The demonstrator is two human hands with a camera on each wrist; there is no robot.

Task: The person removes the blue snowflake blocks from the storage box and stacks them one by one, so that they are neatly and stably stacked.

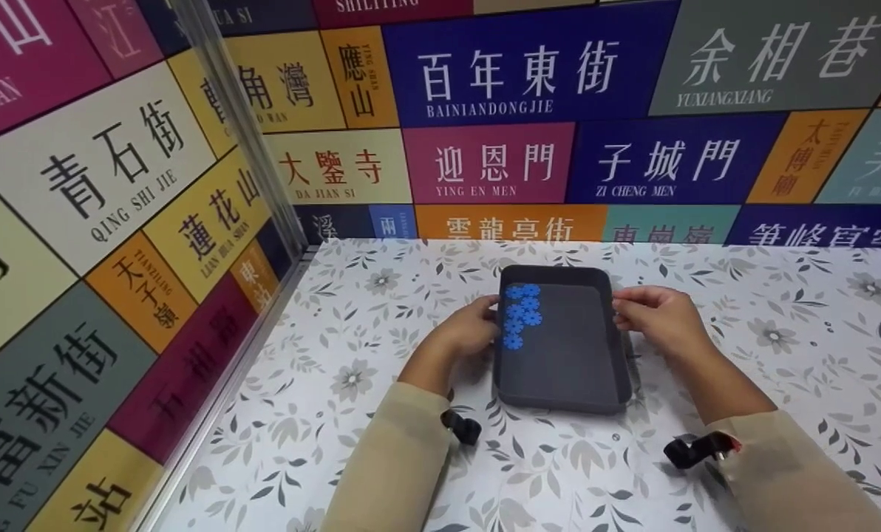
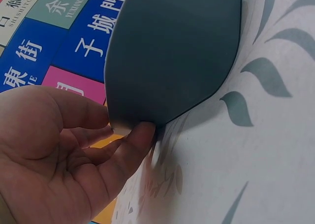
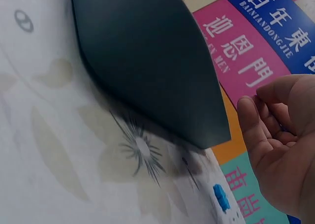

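A dark grey rectangular tray [image 1: 570,369] lies on the table, with several small blue flower-shaped pieces [image 1: 523,310] grouped along the left part of its floor. At its left side my left hand [image 1: 466,329] holds the wall. The left wrist view shows thumb and fingers of that hand [image 2: 69,160] around a lower corner of the tray [image 2: 172,51]. My right hand [image 1: 655,314] is beside the right rim, fingers loosely curled. In the right wrist view a narrow gap separates this hand [image 3: 280,145] from the tray [image 3: 147,61], and nothing shows between thumb and index fingertips.
A small blue piece [image 3: 221,197] lies on the table past the tray in the right wrist view. Leaf-and-flower-patterned covering [image 1: 352,414] spreads over the table. Walls with coloured lettered panels [image 1: 488,162] stand behind and to the left. Black devices [image 1: 461,427] are strapped at both wrists.
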